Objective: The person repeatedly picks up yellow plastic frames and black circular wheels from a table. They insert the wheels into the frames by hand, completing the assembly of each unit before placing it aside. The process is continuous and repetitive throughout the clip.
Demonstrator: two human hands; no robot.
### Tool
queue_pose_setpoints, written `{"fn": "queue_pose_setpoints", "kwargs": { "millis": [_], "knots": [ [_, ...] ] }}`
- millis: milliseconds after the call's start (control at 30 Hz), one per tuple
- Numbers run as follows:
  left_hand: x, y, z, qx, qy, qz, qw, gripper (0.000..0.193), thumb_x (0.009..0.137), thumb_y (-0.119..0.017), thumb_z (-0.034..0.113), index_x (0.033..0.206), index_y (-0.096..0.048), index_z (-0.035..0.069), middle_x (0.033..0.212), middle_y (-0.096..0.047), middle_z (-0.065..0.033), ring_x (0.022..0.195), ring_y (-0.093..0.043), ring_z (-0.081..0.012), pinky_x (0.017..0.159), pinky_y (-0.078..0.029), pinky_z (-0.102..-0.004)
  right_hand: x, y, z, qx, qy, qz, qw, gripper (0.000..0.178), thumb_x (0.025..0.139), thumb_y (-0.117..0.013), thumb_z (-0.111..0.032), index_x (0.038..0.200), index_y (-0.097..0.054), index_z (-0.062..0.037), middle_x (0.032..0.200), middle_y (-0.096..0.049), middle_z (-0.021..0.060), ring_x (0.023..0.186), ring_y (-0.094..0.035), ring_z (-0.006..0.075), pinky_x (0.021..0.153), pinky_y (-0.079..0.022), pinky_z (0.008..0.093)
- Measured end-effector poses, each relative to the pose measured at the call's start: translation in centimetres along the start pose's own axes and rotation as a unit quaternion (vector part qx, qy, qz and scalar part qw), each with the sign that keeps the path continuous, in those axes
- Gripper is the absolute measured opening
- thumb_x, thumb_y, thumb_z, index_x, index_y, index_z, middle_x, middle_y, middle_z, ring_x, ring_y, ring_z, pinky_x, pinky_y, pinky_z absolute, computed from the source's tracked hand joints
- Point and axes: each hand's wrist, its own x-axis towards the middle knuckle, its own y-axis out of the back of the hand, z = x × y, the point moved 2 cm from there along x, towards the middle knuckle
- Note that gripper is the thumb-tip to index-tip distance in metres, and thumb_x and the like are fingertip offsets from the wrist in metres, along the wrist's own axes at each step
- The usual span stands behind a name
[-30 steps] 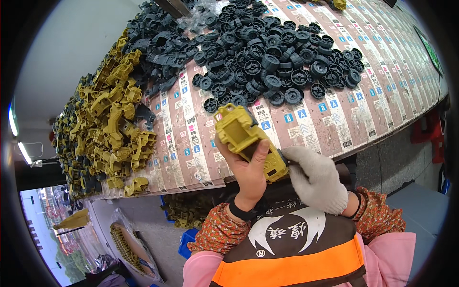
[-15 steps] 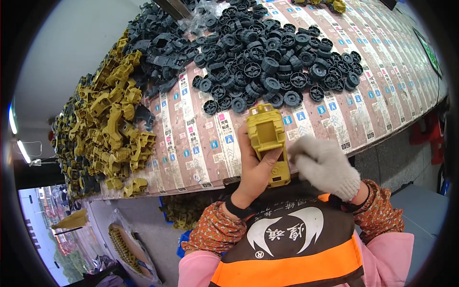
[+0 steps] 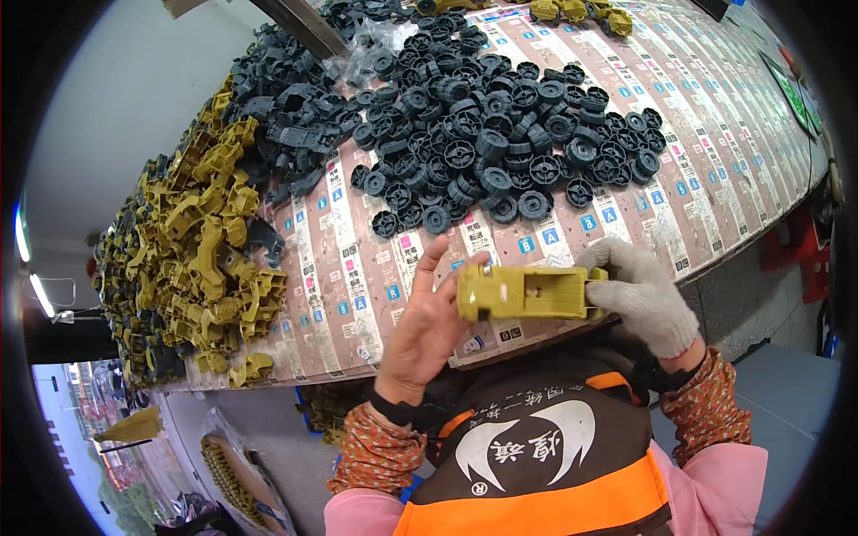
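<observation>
A yellow-olive plastic toy truck (image 3: 500, 295) lies level above the table's near edge, its cab to the left and its open bed to the right. My right hand (image 3: 648, 308), in a whitish knitted glove, grips the rear end between thumb and fingers. At the cab end my bare left hand (image 3: 418, 338) has its palm turned up and its fingers spread; some fingertips pass behind the cab, and whether they touch it is hidden. Beyond the truck spreads a pile of dark grey toy wheels (image 3: 460, 154).
Yellow toy truck parts (image 3: 201, 237) are heaped at the left, with dark grey plastic parts (image 3: 299, 121) behind them. Several yellow toy vehicles (image 3: 581, 13) stand at the far edge. A metal post (image 3: 304, 25) rises at the back. Red stools (image 3: 804, 255) are beneath the table's right side.
The toy truck has turned from upright to level. My left hand has let go of its grip and opened, while my right hand has taken hold of the rear end.
</observation>
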Motion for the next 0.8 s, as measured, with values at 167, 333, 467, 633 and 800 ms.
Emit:
{"fn": "queue_pose_setpoints", "kwargs": {
  "millis": [167, 333, 467, 633, 800],
  "knots": [
    [0.7, -1.5, -3.6, 0.030, -0.058, 0.078, 0.995, 0.078, 0.103, -0.069, 0.024, 0.166, -0.024, 0.020, 0.155, -0.049, -0.0196, 0.136, -0.058, -0.0356, 0.112, -0.051, -0.0557, 0.8, -4.0, 1.3, -0.052, 0.098, -0.044, 0.993, 0.033, 0.093, -0.076, -0.014, 0.121, -0.064, -0.0001, 0.100, -0.071, 0.0105, 0.088, -0.073, 0.0190, 0.074, -0.061, 0.0341],
    [0.8, 0.2, -2.8, 0.064, -0.042, 0.137, 0.988, 0.057, 0.106, -0.067, 0.024, 0.154, -0.038, 0.012, 0.148, -0.056, -0.0192, 0.120, -0.069, -0.0356, 0.096, -0.062, -0.0508, 4.1, -2.8, -3.9, -0.477, 0.308, 0.110, 0.816, 0.028, 0.088, -0.077, -0.017, 0.112, -0.069, -0.0067, 0.101, -0.068, 0.0129, 0.093, -0.070, 0.0276, 0.077, -0.058, 0.0394],
    [0.3, -0.5, -2.1, 0.129, -0.034, 0.145, 0.980, 0.062, 0.105, -0.068, 0.031, 0.151, -0.032, 0.012, 0.137, -0.059, -0.0168, 0.110, -0.072, -0.0353, 0.082, -0.067, -0.0469, 6.9, -4.1, -4.2, -0.671, 0.347, 0.143, 0.639, 0.020, 0.083, -0.075, -0.013, 0.102, -0.066, -0.0090, 0.095, -0.064, 0.0096, 0.093, -0.069, 0.0287, 0.075, -0.058, 0.0423],
    [-0.1, -0.3, -2.2, 0.120, -0.019, 0.144, 0.982, 0.063, 0.106, -0.067, 0.034, 0.151, -0.028, 0.016, 0.130, -0.059, -0.0177, 0.109, -0.072, -0.0349, 0.080, -0.066, -0.0438, 8.3, -4.0, -3.3, -0.699, 0.329, 0.146, 0.618, 0.020, 0.084, -0.072, -0.012, 0.102, -0.064, -0.0075, 0.096, -0.064, 0.0109, 0.092, -0.070, 0.0305, 0.075, -0.059, 0.0419],
    [-0.2, -0.4, -2.8, 0.117, -0.014, 0.136, 0.984, 0.066, 0.105, -0.068, 0.037, 0.153, -0.028, 0.017, 0.130, -0.060, -0.0185, 0.106, -0.073, -0.0329, 0.085, -0.064, -0.0448, 5.8, -4.6, -3.5, -0.509, 0.424, 0.198, 0.723, 0.017, 0.093, -0.070, -0.011, 0.108, -0.066, -0.0033, 0.094, -0.066, 0.0141, 0.088, -0.069, 0.0320, 0.074, -0.056, 0.0438]
  ]
}}
